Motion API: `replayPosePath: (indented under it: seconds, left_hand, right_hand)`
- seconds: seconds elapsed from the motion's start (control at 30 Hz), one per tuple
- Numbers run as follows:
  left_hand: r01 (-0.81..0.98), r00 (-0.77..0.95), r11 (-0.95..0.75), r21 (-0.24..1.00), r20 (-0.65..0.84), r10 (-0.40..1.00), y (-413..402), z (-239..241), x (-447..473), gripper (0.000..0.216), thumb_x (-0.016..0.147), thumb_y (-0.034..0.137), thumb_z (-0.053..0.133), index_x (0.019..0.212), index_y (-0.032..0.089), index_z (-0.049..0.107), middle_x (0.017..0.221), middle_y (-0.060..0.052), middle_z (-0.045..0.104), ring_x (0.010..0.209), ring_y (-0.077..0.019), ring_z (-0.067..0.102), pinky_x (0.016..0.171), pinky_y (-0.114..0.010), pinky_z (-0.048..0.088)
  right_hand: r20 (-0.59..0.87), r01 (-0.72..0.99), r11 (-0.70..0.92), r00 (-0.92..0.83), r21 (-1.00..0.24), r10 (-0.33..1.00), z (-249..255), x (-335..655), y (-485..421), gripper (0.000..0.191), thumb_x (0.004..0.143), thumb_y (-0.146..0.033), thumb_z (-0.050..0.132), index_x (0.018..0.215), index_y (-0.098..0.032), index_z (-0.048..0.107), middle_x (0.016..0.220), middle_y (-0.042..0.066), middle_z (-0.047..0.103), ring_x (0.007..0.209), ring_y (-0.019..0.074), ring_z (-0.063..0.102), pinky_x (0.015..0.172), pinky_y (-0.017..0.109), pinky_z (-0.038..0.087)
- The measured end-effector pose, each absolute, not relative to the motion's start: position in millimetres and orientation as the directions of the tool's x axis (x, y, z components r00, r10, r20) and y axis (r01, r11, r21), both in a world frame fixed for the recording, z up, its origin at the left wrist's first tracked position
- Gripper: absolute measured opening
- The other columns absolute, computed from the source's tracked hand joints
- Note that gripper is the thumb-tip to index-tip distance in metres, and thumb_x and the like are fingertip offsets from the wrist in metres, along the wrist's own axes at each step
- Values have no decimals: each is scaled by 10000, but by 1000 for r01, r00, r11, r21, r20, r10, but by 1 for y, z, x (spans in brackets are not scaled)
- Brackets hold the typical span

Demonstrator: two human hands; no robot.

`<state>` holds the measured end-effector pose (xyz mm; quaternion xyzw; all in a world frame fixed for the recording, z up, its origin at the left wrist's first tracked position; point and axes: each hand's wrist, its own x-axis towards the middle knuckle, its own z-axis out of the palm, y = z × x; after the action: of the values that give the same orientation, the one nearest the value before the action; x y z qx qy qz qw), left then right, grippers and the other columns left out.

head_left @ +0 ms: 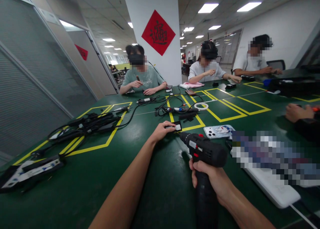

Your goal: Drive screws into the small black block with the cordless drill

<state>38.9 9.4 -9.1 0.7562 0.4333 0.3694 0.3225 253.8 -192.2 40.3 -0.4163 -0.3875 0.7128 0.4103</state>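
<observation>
My right hand point(212, 179) is wrapped round the grip of a black cordless screwdriver point(203, 149) with red buttons, its nose pointing up and left toward a small black part. My left hand point(161, 130) reaches forward and pinches that small black part with a white face point(177, 126) on the green table point(140, 175). The tool's tip sits just right of and below the part. A phone in a pale patterned case point(218, 131) lies face down to the right of the tool.
Black cables and adapters point(85, 124) lie at the left inside yellow tape lines, more cables point(175, 109) at the centre. A white device point(272, 187) sits at the right. Three people work at the far side; another person's hand point(297, 112) rests at the right edge.
</observation>
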Motion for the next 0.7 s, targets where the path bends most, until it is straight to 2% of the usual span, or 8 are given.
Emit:
replayPosePath:
  seconds: [0.23, 0.4, 0.7]
  left_hand:
    - [423, 353, -415, 805, 276, 894, 9, -7, 39, 309, 690, 402, 634, 932, 218, 684, 1012, -44, 610, 979, -205, 547, 933, -340, 379]
    - [433, 354, -404, 806, 260, 898, 10, -5, 39, 310, 676, 404, 641, 918, 217, 689, 1007, -46, 615, 975, -210, 548, 936, -349, 377]
    - [409, 364, -375, 832, 228, 903, 9, -4, 38, 320, 673, 405, 648, 926, 212, 690, 1067, -51, 603, 1020, -218, 535, 963, -359, 355]
  right_hand:
    - [-280, -274, -366, -307, -889, 910, 38, 250, -194, 243, 720, -341, 506, 841, -135, 554, 447, 12, 546, 424, 123, 441, 467, 237, 319]
    - [-239, -328, -330, -288, -885, 927, 36, 250, -197, 210, 745, -307, 471, 828, -132, 552, 466, 13, 549, 450, 122, 453, 508, 249, 346]
    - [-257, -324, -344, -281, -882, 925, 38, 248, -200, 187, 730, -302, 495, 801, -138, 551, 447, 0, 536, 440, 120, 453, 507, 247, 348]
